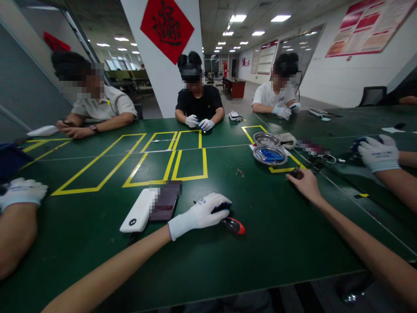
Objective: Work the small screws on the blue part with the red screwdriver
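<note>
My left hand (pixel 208 211), in a white glove, rests low over the green table with its fingers curled round a screwdriver. The screwdriver's black and red handle (pixel 235 226) sticks out past the fingers toward the lower right. A dark blue patch shows between thumb and fingers; I cannot tell whether it is glove coating or an object. Farther right, my bare right hand (pixel 306 184) closes on a small black object (pixel 296 173), its kind unclear. Several small screws (pixel 240 173) lie loose between the hands, beyond them.
A white phone-like device (pixel 138 211) and a dark phone (pixel 165 202) lie left of my left hand. Metal bowls (pixel 270 161), one holding something blue, stand beyond my right hand. Yellow tape (pixel 97 189) marks the green table (pixel 260 261). Co-workers' gloved hands (pixel 379 152) (pixel 24 191) flank me.
</note>
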The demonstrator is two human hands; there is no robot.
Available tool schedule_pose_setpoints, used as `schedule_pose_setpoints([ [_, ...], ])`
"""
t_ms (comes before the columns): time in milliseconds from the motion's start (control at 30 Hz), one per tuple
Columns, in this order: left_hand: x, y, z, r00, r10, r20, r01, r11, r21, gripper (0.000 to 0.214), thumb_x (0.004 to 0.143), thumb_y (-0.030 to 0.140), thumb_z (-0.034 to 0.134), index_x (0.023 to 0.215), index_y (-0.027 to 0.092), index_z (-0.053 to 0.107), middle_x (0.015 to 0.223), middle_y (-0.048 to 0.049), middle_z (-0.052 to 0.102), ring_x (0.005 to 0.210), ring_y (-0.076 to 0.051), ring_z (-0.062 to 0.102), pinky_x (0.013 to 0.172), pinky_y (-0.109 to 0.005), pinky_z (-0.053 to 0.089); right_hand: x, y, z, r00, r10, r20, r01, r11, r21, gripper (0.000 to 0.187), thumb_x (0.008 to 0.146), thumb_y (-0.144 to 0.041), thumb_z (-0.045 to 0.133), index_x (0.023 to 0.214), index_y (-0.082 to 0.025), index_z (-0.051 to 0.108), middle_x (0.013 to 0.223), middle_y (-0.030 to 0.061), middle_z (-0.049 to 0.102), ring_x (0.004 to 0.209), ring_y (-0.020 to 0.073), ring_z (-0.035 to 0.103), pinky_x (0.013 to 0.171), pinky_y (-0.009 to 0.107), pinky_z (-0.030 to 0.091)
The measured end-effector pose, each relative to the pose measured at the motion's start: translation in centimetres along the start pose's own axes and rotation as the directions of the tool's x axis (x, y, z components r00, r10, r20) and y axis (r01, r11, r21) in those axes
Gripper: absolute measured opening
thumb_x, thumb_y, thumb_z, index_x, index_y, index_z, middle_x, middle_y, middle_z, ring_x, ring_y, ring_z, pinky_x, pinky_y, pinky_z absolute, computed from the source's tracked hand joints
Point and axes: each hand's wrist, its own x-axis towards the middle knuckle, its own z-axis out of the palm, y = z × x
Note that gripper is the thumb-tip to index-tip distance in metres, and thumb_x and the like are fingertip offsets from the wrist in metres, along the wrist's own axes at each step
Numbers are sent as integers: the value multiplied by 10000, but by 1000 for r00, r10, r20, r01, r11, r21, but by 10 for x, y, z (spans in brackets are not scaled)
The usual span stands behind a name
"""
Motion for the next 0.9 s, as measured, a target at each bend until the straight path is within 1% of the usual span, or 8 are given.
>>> schedule_pose_setpoints([
  [100, 13, -7, 11, 982, -130, -138, 133, 991, 19, 594, 835, 459, 548, 1362, 216, 420, 1306, -104, 525, 1184, -244, 503, 1022, -401, 393, -49, -50, 6, 935, -171, 310, 107, 972, 210, 408, 769, -482, 632, 1009, -152, 628, 823, 65, 635, 710, 193, 591, 634, 328, 490],
  [233, 27, -22, 19, 950, -211, -230, 226, 973, 41, 894, 697, 525, 679, 1437, 192, 305, 1365, -145, 464, 1229, -302, 471, 1025, -444, 390, -73, -121, 26, 730, -475, 491, 179, 826, 534, 583, 764, -359, 680, 1290, -209, 478, 1017, 53, 650, 767, 152, 619, 680, 298, 516],
  [267, 28, -26, 18, 942, -226, -248, 243, 969, 38, 858, 699, 512, 680, 1418, 194, 337, 1342, -140, 486, 1212, -297, 487, 1015, -439, 398, -69, -133, 32, 718, -502, 482, 192, 808, 557, 530, 790, -338, 655, 1277, -208, 490, 1011, 50, 654, 766, 148, 622, 680, 294, 516],
  [367, 25, -39, 10, 925, -281, -255, 288, 958, -13, 567, 758, 434, 632, 1266, 217, 502, 1183, -89, 596, 1084, -251, 574, 942, -394, 452, -46, -158, 54, 761, -547, 349, 345, 797, 496, 267, 846, -279, 589, 1090, -179, 626, 964, 55, 662, 808, 154, 616, 746, 300, 501],
  [467, 19, -47, 1, 909, -324, -261, 320, 946, -59, 482, 756, 372, 636, 1205, 228, 536, 1105, -60, 632, 1026, -230, 600, 910, -368, 467, -21, -175, 83, 746, -604, 280, 509, 789, 344, 200, 851, -258, 591, 1007, -166, 676, 940, 66, 654, 765, 152, 603, 748, 297, 486],
  [600, 14, -49, -1, 881, -344, -323, 340, 938, -71, 635, 696, 305, 688, 1287, 237, 466, 1165, -59, 614, 1088, -237, 577, 956, -370, 440, -2, -197, 118, 681, -622, 385, 617, 771, 155, 229, 848, -284, 616, 1033, -173, 692, 982, 87, 652, 853, 181, 620, 788, 288, 478],
  [700, 12, -46, 1, 854, -379, -356, 374, 923, -88, 569, 711, 295, 668, 1250, 242, 494, 1137, -54, 625, 1064, -234, 588, 933, -366, 451, 3, -210, 130, 648, -616, 447, 664, 745, 63, 205, 860, -282, 603, 1003, -177, 705, 1012, 100, 653, 931, 206, 620, 820, 288, 476],
  [900, 15, -44, 4, 792, -442, -421, 385, 897, -218, 353, 774, 354, 612, 1096, 215, 570, 968, -47, 659, 881, -203, 627, 834, -341, 486, 9, -222, 137, 650, -590, 480, 665, 747, 18, 138, 856, -191, 581, 840, -143, 710, 956, 130, 673, 898, 232, 643, 795, 308, 492],
])
